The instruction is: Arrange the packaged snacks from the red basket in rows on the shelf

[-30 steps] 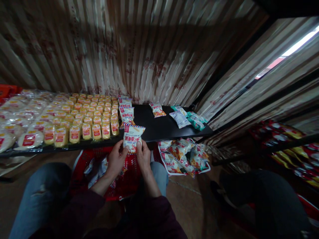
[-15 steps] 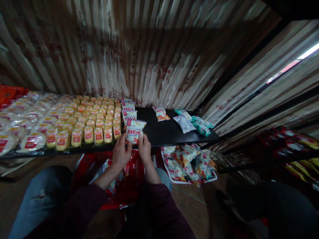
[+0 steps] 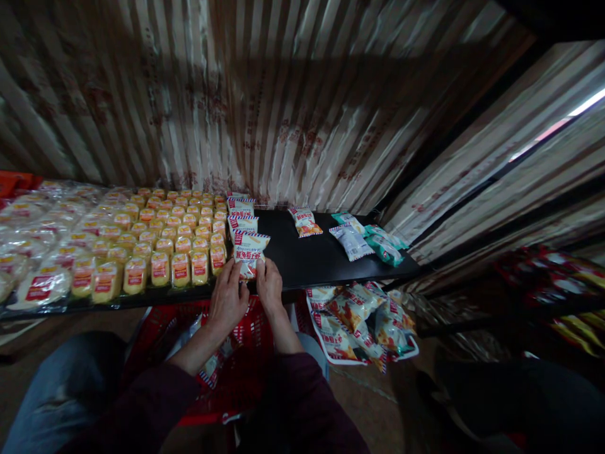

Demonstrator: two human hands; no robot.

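Observation:
Between my two hands is a white and orange snack bag (image 3: pixel 249 249) with red lettering, at the front edge of the black shelf (image 3: pixel 326 268). My left hand (image 3: pixel 229 295) grips its lower left side, fingers closed against it. On the lower right, my right hand (image 3: pixel 269 284) pinches the same bag with the thumb on its front. Matching snack bags (image 3: pixel 242 207) stand in a row right behind it. Just left of them are many small wrapped yellow cakes (image 3: pixel 181 268) with red labels.
Another snack bag (image 3: pixel 305 222), a silver-backed bag (image 3: pixel 350 241) and green bags (image 3: pixel 384 244) lie farther right on the shelf. Below are a red basket (image 3: pixel 258 372) and a white-rimmed basket (image 3: pixel 345 361) full of snack bags. Corrugated sheeting (image 3: pixel 283 107) rises behind. A person's dark-clothed leg (image 3: pixel 515 397) is at lower right.
The held bag now sits lower and closer against the row behind it, with both hands still on it. The whole view has shifted slightly.

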